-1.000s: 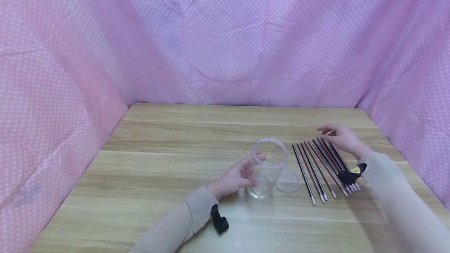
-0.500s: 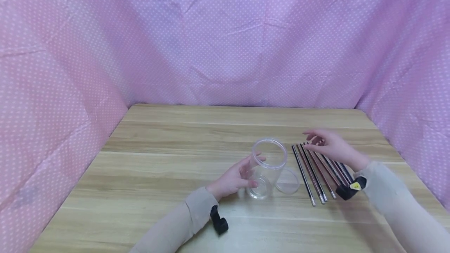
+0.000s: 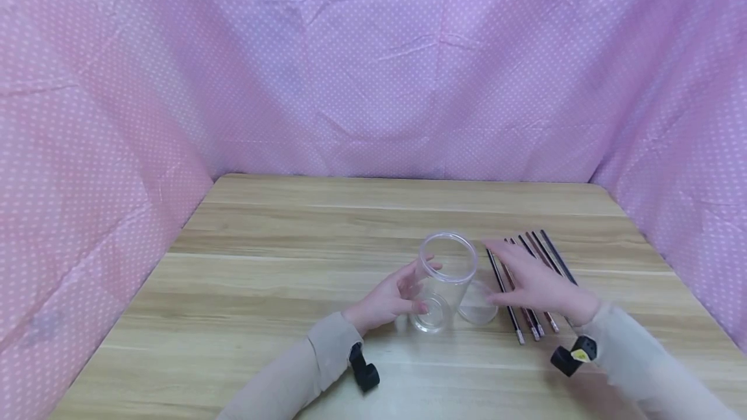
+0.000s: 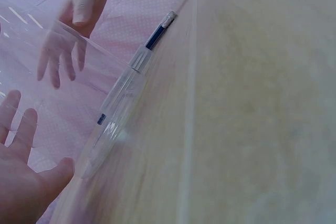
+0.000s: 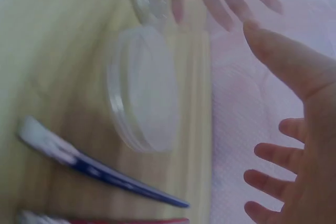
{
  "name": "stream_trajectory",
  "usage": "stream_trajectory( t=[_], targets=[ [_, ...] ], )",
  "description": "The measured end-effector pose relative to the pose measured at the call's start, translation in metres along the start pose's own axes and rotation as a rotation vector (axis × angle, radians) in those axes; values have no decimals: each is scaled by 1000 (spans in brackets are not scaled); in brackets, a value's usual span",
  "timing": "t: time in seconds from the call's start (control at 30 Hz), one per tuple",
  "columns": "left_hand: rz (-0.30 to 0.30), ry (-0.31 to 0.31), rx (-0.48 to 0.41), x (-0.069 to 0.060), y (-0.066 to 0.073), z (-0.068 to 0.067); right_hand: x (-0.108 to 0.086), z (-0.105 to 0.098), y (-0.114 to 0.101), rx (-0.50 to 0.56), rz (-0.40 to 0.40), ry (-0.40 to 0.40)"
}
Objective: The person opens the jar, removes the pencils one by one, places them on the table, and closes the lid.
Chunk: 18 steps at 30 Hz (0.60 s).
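A tall clear plastic jar (image 3: 450, 291) stands upright on the table, its round mouth uncovered. My left hand (image 3: 382, 300) holds it from the left, thumb on the near side and fingers behind the wall. Flat beside the jar lies a clear round lid (image 3: 480, 308), also seen as a thick disc lid (image 5: 149, 90) in the right wrist view. Over the lid's right side and the row of pencils hovers my right hand (image 3: 539, 282), fingers extended and apart, gripping nothing. It hides part of several dark blue and dark red pencils (image 3: 558, 256) with white eraser ends.
The wooden table (image 3: 280, 245) carries these things on its right half. Pink dotted cloth (image 3: 373, 83) hangs behind it and along both sides. A black wrist camera (image 3: 364, 371) is strapped at the left sleeve, another wrist camera (image 3: 574, 356) at the right.
My right hand has swept left and nearer from the pencils' far right end toward the lid, its fingers straightening. The left hand and the jar have stayed in place.
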<state>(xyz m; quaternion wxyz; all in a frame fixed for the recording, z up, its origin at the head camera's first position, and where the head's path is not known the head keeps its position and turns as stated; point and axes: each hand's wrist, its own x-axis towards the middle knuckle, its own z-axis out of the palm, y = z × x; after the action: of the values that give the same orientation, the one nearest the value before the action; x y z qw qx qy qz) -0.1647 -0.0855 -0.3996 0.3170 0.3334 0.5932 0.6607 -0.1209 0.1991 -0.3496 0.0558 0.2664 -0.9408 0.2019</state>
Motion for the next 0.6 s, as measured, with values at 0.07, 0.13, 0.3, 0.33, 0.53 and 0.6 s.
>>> stream_trajectory(
  t=[0.07,0.13,0.3,0.33,0.53,0.6],
  targets=[
    [-4,4,-1,0,0,0,-3,6,-4,-2,3,-26],
    [-7,8,-3,-1,-1,1,-4,12,-6,-1,8,-53],
    [-4,10,-16,-2,0,1,-6,27,-7,-41,-11,-82],
    [-3,9,-16,-2,0,1,-6,29,-7,-45,-19,-87],
    [1,4,-25,-2,0,1,-5,36,-7,-46,-20,-160],
    [2,6,-30,-2,-1,2,-5,38,-7,-45,2,-206]
  ],
)
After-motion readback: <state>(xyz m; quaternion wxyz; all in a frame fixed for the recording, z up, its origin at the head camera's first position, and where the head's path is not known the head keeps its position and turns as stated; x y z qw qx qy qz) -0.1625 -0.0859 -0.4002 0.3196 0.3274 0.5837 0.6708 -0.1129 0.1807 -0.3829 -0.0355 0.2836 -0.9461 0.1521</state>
